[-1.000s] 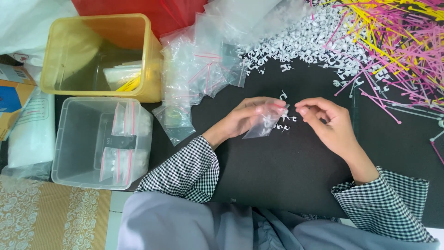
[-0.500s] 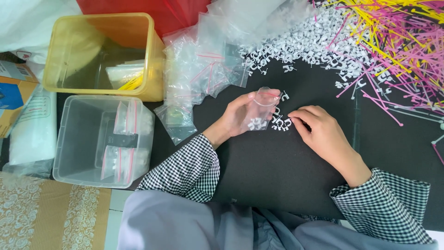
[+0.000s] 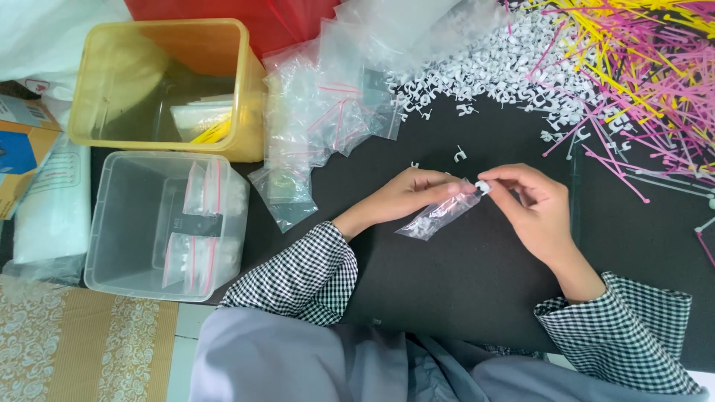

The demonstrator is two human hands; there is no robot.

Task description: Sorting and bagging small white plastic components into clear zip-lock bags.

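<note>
Left hand (image 3: pixel 406 195) pinches the mouth of a small clear bag (image 3: pixel 438 216), fingers closed on its top edge, the bag trailing down toward the wrist. Right hand (image 3: pixel 532 201) meets it at the opening, thumb and forefinger nipped on a white clip (image 3: pixel 482 186). Below both hands, open black mat (image 3: pixel 462 290). Above them, two stray clips, then the white clip heap (image 3: pixel 499 71). Pink and yellow ties (image 3: pixel 640 67) crowd beyond the right hand; empty bags (image 3: pixel 320 112) lie beyond the left.

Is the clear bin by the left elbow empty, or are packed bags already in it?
Not empty. The clear bin holds several small sealed bags with red strips, leaning against its right wall; the rest of its floor is bare.
</note>
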